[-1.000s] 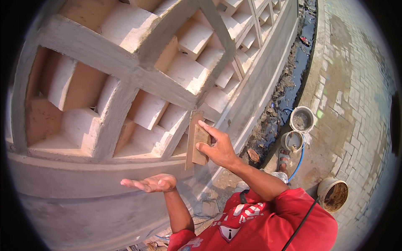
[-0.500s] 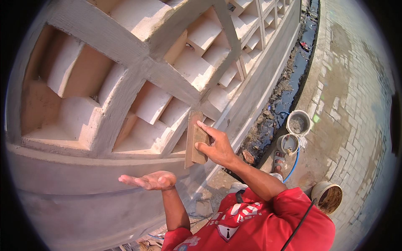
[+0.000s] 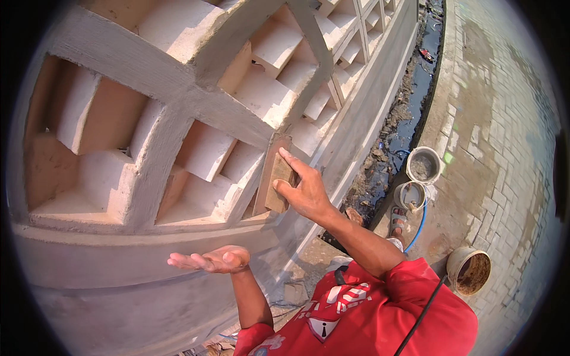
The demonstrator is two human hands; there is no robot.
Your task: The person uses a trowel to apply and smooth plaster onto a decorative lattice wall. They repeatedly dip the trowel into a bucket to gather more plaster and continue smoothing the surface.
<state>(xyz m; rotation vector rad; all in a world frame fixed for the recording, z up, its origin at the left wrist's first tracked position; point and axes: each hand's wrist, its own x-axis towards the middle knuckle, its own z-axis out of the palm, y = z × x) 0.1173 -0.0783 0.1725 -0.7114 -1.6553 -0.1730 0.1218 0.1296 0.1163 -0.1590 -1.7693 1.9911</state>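
My right hand [image 3: 306, 188] is closed round the grip block of a wooden plastering float [image 3: 274, 178]. The float's long flat board lies against an upright rib of the grey rendered wall [image 3: 237, 115], beside the recessed blocks; its working face is hidden. Held away from the wall's lower band, my left hand [image 3: 212, 260] is palm up with its fingers stretched out and nothing in it. Pale vent blocks [image 3: 205, 148] with stepped openings fill the frames between the ribs.
A drain channel [image 3: 404, 118] with dark water runs along the wall's foot. To the right stand a bucket of grey mix [image 3: 438, 172], a smaller bucket [image 3: 409, 206] and a tipped, stained bucket [image 3: 453, 261]. A blue hose [image 3: 419, 228] passes near my foot. Paving [image 3: 510, 172] stretches beyond.
My right hand has moved the float slightly up and left along the rib. The view has shifted a little, while my left hand stays palm up in nearly the same place.
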